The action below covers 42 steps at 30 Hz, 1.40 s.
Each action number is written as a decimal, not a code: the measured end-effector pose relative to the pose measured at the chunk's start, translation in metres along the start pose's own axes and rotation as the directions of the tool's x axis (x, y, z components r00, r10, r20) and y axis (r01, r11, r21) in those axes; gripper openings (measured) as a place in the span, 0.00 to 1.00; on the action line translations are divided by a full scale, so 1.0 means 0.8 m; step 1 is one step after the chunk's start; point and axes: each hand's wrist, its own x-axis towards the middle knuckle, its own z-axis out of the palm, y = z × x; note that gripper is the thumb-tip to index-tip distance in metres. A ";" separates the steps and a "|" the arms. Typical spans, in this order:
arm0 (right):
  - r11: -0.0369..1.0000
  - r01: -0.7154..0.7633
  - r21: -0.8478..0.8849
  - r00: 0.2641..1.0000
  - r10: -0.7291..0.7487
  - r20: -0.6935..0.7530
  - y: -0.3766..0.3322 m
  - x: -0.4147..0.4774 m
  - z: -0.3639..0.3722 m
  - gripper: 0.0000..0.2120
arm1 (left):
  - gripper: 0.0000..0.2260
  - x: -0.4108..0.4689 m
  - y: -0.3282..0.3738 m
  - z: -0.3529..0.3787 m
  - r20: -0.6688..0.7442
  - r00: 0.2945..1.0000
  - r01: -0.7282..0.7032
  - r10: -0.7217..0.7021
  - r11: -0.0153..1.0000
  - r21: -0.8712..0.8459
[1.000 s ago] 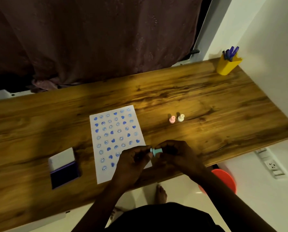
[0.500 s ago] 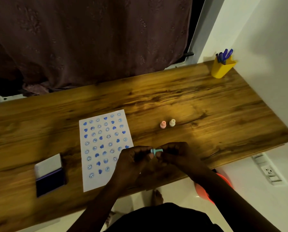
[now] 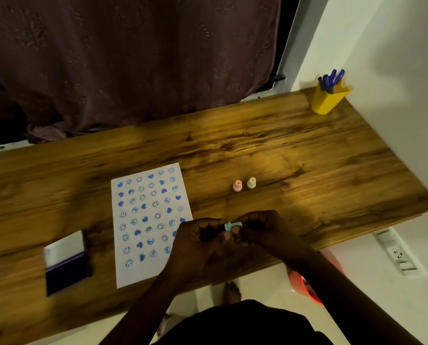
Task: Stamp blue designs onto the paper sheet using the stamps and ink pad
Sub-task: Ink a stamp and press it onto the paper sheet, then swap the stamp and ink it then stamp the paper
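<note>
Basically paper sheet (image 3: 148, 220) ~full of blue prints, bottom strip bare; fingers of left hand (image 3: 195, 245) + right hand (image 3: 262, 231) pinched on teal stamp (image 3: 233, 225), ink pad (image 3: 66, 272) open.

In front of me a brown wood-grain surface (image 3: 307, 150) runs up to a dark curtain (image 3: 133, 58). At its far right corner, by the white wall (image 3: 394, 70), stands a yellow cup (image 3: 326, 102) holding blue pens (image 3: 332, 78). Below the near edge I see a wall socket (image 3: 398, 255), part of a red tub (image 3: 307, 287) and my bare foot (image 3: 233, 291) on the pale floor (image 3: 357, 295).
</note>
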 end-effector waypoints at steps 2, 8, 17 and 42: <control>1.000 -0.013 -0.010 1.000 0.013 -0.001 0.002 0.002 -0.001 0.11 | 0.11 0.002 0.001 0.000 0.001 1.000 0.013 -0.012 0.999 -0.030; 0.998 -0.062 -0.008 0.998 0.062 -0.006 0.015 0.003 -0.004 0.12 | 0.12 0.007 -0.010 0.008 0.040 0.996 0.089 -0.086 0.992 -0.091; 0.583 -0.037 -0.812 0.996 -0.046 -0.079 0.033 0.007 -0.003 0.12 | 0.16 0.038 -0.054 0.010 -0.061 0.992 0.110 -0.108 0.993 0.029; 0.299 -0.055 -0.953 0.977 -0.179 -0.113 -0.031 0.137 -0.012 0.10 | 0.10 0.031 -0.046 -0.004 -0.303 0.948 0.094 -0.096 0.995 -0.018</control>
